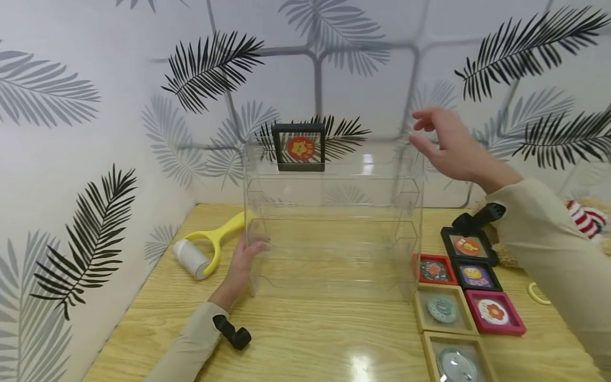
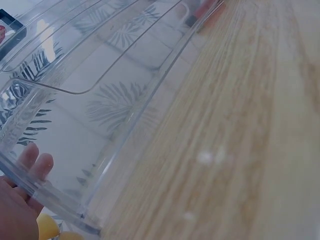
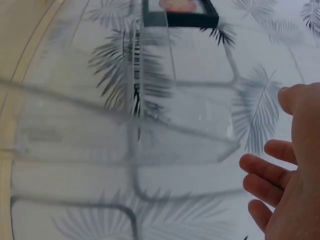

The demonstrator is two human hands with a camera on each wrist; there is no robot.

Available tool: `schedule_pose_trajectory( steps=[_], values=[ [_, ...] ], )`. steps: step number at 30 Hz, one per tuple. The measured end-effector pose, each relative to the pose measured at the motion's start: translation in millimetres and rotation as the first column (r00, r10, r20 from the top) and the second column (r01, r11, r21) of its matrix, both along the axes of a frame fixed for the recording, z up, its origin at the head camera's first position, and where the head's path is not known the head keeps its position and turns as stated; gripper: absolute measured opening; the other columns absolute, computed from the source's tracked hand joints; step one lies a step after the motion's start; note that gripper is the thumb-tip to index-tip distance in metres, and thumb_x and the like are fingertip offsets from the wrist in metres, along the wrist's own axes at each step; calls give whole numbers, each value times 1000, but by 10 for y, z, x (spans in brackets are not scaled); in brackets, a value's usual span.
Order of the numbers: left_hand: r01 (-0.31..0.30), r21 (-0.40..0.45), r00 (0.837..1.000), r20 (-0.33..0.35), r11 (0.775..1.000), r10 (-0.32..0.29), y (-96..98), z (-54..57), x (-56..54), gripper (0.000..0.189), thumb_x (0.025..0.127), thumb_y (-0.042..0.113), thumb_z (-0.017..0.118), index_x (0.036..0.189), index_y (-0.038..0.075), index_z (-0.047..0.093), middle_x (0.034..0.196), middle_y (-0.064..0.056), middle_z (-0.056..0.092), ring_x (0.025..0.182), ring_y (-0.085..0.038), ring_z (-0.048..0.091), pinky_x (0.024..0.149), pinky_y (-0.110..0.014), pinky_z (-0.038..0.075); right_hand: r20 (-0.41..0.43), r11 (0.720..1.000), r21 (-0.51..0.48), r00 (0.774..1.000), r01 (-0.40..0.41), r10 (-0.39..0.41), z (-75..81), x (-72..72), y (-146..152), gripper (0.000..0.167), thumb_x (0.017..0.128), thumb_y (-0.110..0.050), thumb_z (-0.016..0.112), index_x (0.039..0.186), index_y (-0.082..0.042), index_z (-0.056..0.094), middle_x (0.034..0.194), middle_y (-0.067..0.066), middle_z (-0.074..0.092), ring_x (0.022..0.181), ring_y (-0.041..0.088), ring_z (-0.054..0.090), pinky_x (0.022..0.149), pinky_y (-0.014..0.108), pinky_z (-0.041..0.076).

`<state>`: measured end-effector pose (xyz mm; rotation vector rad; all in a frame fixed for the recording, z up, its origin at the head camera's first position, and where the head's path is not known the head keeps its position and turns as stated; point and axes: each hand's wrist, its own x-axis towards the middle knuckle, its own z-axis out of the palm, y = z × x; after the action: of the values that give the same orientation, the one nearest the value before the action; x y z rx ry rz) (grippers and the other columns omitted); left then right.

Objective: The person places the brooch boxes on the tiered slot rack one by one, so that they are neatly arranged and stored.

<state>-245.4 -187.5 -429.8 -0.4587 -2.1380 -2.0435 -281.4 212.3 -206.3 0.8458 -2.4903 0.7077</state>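
Note:
A clear acrylic tiered display rack point(image 1: 334, 233) stands on the wooden table. At its left side, my left hand point(image 1: 245, 257) holds the side panel low down, with fingertips point(image 2: 45, 165) reaching round the panel's edge. On the top tier, toward the left, sits a black square frame point(image 1: 299, 167) with a round red and yellow badge point(image 1: 300, 148) inside. My right hand point(image 1: 446, 143) is raised beside the rack's upper right corner, its fingers loosely bent and holding nothing. The right wrist view has the same right hand point(image 3: 280, 170) apart from the clear panels.
Right of the rack lie several framed badges, among them a red frame point(image 1: 435, 269), a pink frame point(image 1: 495, 312) and a wooden frame point(image 1: 446, 310). A yellow-handled lint roller point(image 1: 193, 259) rests at left. A plush toy point(image 1: 508, 257) is partly behind my right arm. Patterned wall point(image 1: 363, 106) rises behind.

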Motion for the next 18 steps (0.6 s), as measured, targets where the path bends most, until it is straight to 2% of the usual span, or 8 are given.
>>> schedule_pose_trajectory(
  steps=[5,10,13,18],
  values=[
    [-3,-6,1000,-4,1000,3,-19,-2,0,62,94,15,40,152,2,20,108,7,58,109,-13,54,108,-43,26,108,996,-46,992,78,-72,-227,-58,386,46,102,-15,39,138,13,32,123,34,43,112,48,40,91,60,31],
    [-3,0,1000,-18,1000,3,-30,0,-4,63,94,15,40,152,1,20,104,13,58,108,-12,55,108,-43,26,224,985,-29,962,170,-159,-448,-114,663,51,103,-23,37,138,14,32,122,36,43,107,45,43,88,58,33],
    [-8,4,1000,-12,1000,8,-27,-3,-3,63,93,15,40,152,2,20,105,11,58,105,-13,56,107,-40,27,275,978,19,939,207,-204,-587,-161,801,55,102,-26,40,138,15,32,122,37,44,108,46,45,89,59,36],
    [9,9,1000,-15,1000,-9,-5,-9,-5,63,93,14,39,152,1,19,111,-5,56,103,-13,56,107,-42,27,325,964,132,909,231,-262,-820,-234,1012,56,102,-26,42,135,18,34,119,40,48,107,50,49,88,60,40]
  ],
)
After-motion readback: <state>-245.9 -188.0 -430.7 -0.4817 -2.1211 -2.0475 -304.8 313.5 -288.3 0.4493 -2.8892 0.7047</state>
